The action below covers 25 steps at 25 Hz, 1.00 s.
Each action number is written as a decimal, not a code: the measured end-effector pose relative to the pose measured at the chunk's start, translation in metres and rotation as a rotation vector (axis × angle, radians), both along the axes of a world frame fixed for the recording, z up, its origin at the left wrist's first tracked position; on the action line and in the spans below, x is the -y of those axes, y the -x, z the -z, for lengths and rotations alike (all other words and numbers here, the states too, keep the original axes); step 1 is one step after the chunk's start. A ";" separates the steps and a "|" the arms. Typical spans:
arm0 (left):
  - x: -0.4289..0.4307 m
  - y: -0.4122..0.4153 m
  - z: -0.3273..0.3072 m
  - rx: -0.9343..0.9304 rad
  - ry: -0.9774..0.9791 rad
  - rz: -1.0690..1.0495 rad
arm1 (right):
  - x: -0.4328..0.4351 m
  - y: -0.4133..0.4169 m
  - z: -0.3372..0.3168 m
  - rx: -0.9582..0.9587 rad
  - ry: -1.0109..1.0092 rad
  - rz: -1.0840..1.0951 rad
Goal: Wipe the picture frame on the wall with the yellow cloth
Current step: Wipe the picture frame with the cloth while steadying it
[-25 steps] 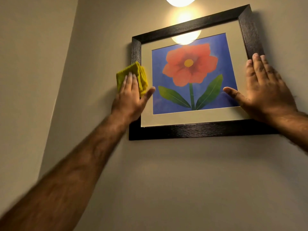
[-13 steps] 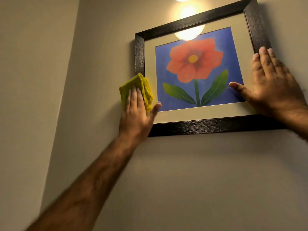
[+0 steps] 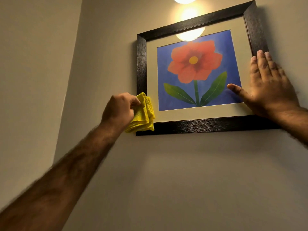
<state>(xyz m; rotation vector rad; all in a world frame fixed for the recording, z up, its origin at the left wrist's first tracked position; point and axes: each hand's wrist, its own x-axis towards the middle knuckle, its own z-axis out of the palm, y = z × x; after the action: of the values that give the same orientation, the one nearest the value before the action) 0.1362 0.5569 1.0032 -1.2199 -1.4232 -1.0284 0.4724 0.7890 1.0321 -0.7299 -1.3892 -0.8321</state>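
Observation:
A dark wooden picture frame hangs on the beige wall, holding a red flower print on blue behind glass. My left hand grips a folded yellow cloth and holds it over the frame's lower left corner. My right hand lies flat with spread fingers on the frame's right side, thumb resting on the glass over the print.
A wall lamp glows just above the frame and reflects in the glass. A wall corner runs down to the left of the frame. Bare wall lies below the frame.
My left hand has slid the cloth down the frame's left side to the lower left corner and curled from flat into a grip. My right hand stays pressed on the right side.

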 end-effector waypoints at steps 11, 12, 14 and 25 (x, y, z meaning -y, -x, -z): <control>0.004 0.034 -0.023 0.564 0.136 0.302 | 0.001 0.001 0.000 0.005 -0.012 -0.010; 0.003 0.033 -0.021 0.567 0.114 0.318 | 0.001 0.001 0.001 0.005 -0.011 -0.011; 0.003 0.032 -0.018 0.541 0.086 0.299 | 0.001 0.000 0.001 0.007 -0.003 -0.014; 0.055 0.049 0.025 0.760 0.001 0.588 | 0.095 0.083 0.056 0.480 -0.232 -0.431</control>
<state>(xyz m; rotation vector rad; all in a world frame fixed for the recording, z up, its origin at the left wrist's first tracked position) 0.0875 0.5015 0.9785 -1.3490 -1.6385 -2.0545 0.3899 0.6936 0.9761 -0.0346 -1.7557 -0.8303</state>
